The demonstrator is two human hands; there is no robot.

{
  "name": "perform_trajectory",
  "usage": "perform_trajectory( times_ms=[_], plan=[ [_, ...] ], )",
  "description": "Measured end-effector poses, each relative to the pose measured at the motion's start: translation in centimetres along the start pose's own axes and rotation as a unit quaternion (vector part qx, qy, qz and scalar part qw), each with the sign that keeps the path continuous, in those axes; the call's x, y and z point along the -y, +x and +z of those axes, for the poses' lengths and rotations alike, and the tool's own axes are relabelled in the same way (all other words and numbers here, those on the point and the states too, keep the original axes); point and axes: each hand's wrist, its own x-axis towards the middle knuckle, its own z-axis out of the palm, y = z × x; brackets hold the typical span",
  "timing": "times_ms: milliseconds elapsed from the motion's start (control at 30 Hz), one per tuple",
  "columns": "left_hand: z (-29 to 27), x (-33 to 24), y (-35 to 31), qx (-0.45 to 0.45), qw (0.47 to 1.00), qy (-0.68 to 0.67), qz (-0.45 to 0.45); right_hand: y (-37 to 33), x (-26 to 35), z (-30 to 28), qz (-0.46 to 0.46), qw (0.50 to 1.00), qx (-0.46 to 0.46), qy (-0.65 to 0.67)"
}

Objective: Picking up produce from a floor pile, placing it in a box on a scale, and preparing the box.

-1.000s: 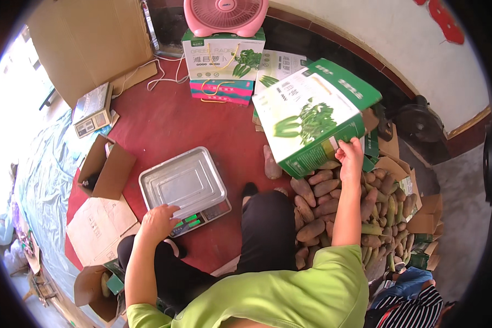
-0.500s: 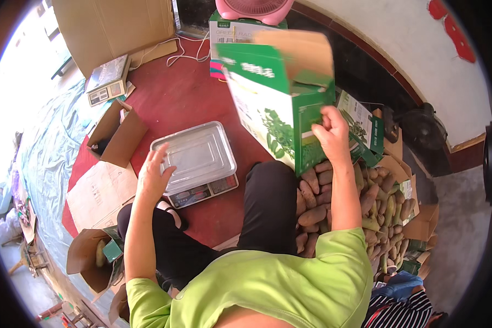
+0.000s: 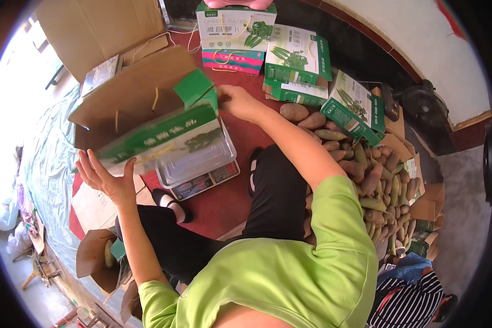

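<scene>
An open green-and-white cardboard carton (image 3: 158,136) is tilted in the air above the scale, its brown inside showing between raised flaps. My right hand (image 3: 236,103) is closed on the carton's right end, beside a green flap. At the carton's lower left corner, my left hand (image 3: 110,177) has its fingers and thumb spread; whether it touches the cardboard I cannot tell. Beneath the carton, a clear plastic tray (image 3: 224,147) sits on a digital scale (image 3: 205,185), both partly hidden. To my right lies a heap of brown tubers and long green radishes (image 3: 372,186).
More printed green-and-white cartons (image 3: 292,52) stand beyond the heap, near a black fan (image 3: 422,104). Flat brown cardboard (image 3: 95,202) lies at my left, with an open brown box (image 3: 95,254) nearer. Light blue sheeting (image 3: 52,169) covers the far left. Someone in striped clothing (image 3: 404,300) is at lower right.
The carton has moved left from beyond the heap to over the scale and tipped, showing its inside. My right hand has travelled left with it; my left hand has shifted left toward its corner.
</scene>
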Motion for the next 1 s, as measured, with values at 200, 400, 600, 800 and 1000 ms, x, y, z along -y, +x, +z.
perform_trajectory(
  times_ms=[200,400,600,800,1000],
  plan=[
    [0.6,-0.4,-1.0,0.263,0.959,-0.032,0.102,-1.5,-4.8,2.9,0.251,0.967,0.033,-0.013],
    [0.9,-2.7,-1.8,0.280,0.950,-0.037,0.135,-1.4,-4.7,0.7,0.329,0.942,0.025,0.055],
    [1.7,-3.8,-2.4,0.207,0.957,-0.063,0.192,-1.0,-4.6,0.3,0.334,0.939,0.005,0.082],
    [2.4,-3.8,-2.4,0.175,0.960,-0.084,0.203,-1.0,-4.5,-1.0,0.267,0.963,-0.025,-0.020],
    [2.1,-3.0,-2.5,0.278,0.958,-0.038,0.059,-1.4,-1.8,-3.4,0.253,0.965,-0.041,0.047]
  ],
)
